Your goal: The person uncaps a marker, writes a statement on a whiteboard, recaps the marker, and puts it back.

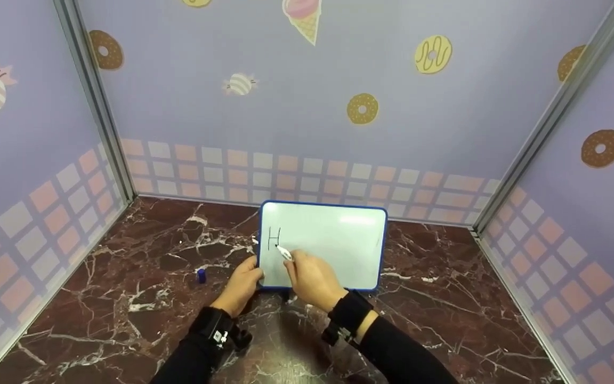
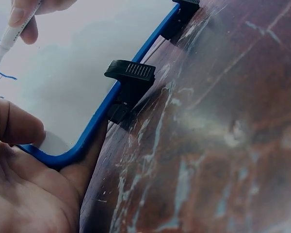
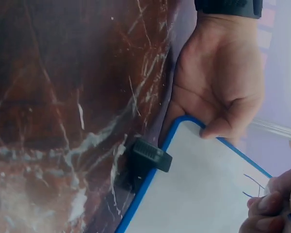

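A small whiteboard with a blue frame leans upright on the table. My left hand grips its lower left corner, the thumb over the white face and other fingers behind the frame. My right hand pinches a white marker, its dark tip at the foot of the right stroke of a handwritten letter H near the board's left edge. In the right wrist view, the fingers of that hand partly cover the marker. Black clips hold the board's bottom edge.
A blue cap stands on the dark red marbled table, left of my left hand. Lilac panels printed with sweets enclose the table at the back and both sides, joined by metal corner posts.
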Motion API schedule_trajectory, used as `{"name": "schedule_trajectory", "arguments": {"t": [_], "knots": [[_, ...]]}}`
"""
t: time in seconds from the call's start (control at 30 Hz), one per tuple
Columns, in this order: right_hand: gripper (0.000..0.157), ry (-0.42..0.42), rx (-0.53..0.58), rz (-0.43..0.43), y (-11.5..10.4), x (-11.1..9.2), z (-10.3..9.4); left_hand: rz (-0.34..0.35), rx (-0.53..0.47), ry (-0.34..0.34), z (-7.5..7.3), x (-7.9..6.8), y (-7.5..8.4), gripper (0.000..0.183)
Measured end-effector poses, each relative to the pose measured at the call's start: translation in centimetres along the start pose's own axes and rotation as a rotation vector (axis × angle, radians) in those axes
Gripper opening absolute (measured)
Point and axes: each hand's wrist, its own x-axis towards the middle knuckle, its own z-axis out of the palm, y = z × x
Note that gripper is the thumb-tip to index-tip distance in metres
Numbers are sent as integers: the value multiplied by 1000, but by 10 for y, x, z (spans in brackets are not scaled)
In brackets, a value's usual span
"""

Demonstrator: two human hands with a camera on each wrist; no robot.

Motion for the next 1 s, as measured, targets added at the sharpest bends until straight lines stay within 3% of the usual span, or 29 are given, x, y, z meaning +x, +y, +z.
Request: {"name": "schedule_trajectory", "arguments": {"t": [0.6,0.8,1.0], "knots": [[19,11,12,19,7,8,-16,-4,-8,26,1,-1,1,50],[17,35,19,40,9,8,-18,-4,-13,-9,3,0,2,50],[19,2,32,50,8,8,-15,-9,-19,-9,0,0,0,49]]}}
